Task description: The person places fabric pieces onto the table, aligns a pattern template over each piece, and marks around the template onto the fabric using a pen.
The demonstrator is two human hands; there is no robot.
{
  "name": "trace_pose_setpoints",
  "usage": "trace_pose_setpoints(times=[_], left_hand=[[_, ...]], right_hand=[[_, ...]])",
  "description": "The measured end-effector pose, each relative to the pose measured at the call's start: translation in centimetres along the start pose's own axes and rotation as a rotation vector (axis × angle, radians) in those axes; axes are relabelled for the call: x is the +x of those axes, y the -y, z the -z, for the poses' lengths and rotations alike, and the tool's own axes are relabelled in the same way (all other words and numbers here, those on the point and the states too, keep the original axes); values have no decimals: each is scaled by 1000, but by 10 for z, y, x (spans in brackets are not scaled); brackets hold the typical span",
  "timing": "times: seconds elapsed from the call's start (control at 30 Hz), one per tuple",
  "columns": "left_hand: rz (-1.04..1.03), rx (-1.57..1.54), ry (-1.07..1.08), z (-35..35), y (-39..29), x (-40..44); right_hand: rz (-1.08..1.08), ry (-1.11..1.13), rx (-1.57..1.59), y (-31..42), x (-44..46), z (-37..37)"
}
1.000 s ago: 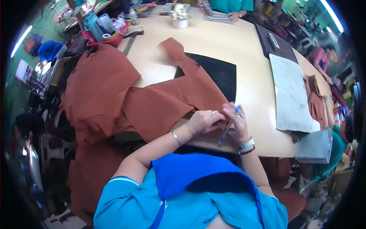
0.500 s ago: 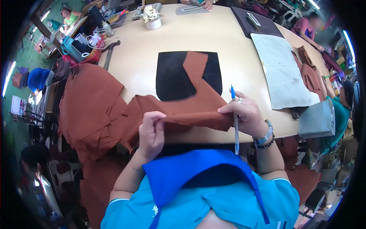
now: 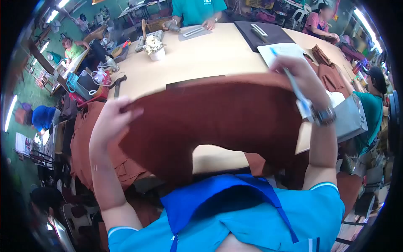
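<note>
A large reddish-brown leather piece point(image 3: 226, 113) is stretched upright between my two hands, its lower edge curving in an arch. My left hand point(image 3: 112, 122) pinches its left upper edge. At the right upper corner, my right hand point(image 3: 304, 80) is closed on the leather, blurred by motion. A blue-capped pen point(image 3: 295, 87) is also held in my right hand, slanting across the palm. Behind the leather, only a thin strip of the black panel point(image 3: 195, 81) shows on the table. A pile of brown leather pieces point(image 3: 86, 145) lies beside my left forearm.
The table point(image 3: 201, 54) holds a white flowerpot point(image 3: 156, 53), a hammer point(image 3: 119, 85), a dark mat point(image 3: 268, 31) and a white sheet point(image 3: 277, 50). A grey box point(image 3: 350, 119) stands at the right edge. A co-worker in a green shirt point(image 3: 197, 12) handles a grey template opposite.
Both hands have risen and spread apart, lifting the leather piece off the table and opening it out. The view has tilted up, showing more of the person opposite.
</note>
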State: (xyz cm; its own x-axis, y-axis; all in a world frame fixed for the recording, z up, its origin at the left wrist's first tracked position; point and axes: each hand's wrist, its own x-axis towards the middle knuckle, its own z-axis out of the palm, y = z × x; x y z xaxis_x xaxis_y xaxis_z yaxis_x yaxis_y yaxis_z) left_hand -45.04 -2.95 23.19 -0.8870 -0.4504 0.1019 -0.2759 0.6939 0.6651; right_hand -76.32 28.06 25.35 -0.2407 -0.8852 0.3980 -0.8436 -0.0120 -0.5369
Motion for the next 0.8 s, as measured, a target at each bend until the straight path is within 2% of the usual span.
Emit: trace_pose_setpoints(times=[0.03,0.07,0.1,0.13,0.17,0.2,0.23,0.27,0.3,0.37,0.4,0.43,0.5,0.57,0.6,0.7,0.77,0.8], left_hand=[[74,54,86,4,18,32],[70,215,55,4,37,69],[71,78,20,0,55,102],[36,122,-35,0,59,133],[2,165,-90,4,57,160],[-29,191,-239,10,48,183],[-58,212,-388,14,39,202],[-113,56,-530,19,21,209],[-165,-103,-668,27,2,214],[-407,-250,-881,42,-4,232],[-433,-207,-958,43,-14,223],[-460,-162,-1036,41,-24,211],[-593,-148,-1035,26,-16,192],[-676,-18,-1007,1,15,176],[-627,23,-963,-18,24,157],[-529,101,-832,-87,81,116],[-442,115,-685,-127,109,83],[-401,108,-626,-148,124,68]], right_hand=[[-21,-8,-131,-29,19,-5],[-169,52,-354,-23,39,-2],[-208,96,-334,-43,58,-4],[-76,92,-296,-96,83,-7],[-51,-52,-291,-109,98,-10],[-33,-198,-313,-128,119,-5],[44,-447,-395,-133,132,0],[-13,-597,-353,-124,142,9],[-72,-704,-237,-96,141,15],[135,-836,-96,-82,142,27],[100,-873,-185,-78,136,31],[222,-911,-49,-67,128,24],[-57,-850,-237,-81,107,19],[246,-821,-159,-111,88,-2],[308,-781,-220,-117,74,-18],[-3,-606,-33,-156,23,-76],[34,-575,-3,-171,-8,-113],[-70,-518,98,-174,-26,-130]])
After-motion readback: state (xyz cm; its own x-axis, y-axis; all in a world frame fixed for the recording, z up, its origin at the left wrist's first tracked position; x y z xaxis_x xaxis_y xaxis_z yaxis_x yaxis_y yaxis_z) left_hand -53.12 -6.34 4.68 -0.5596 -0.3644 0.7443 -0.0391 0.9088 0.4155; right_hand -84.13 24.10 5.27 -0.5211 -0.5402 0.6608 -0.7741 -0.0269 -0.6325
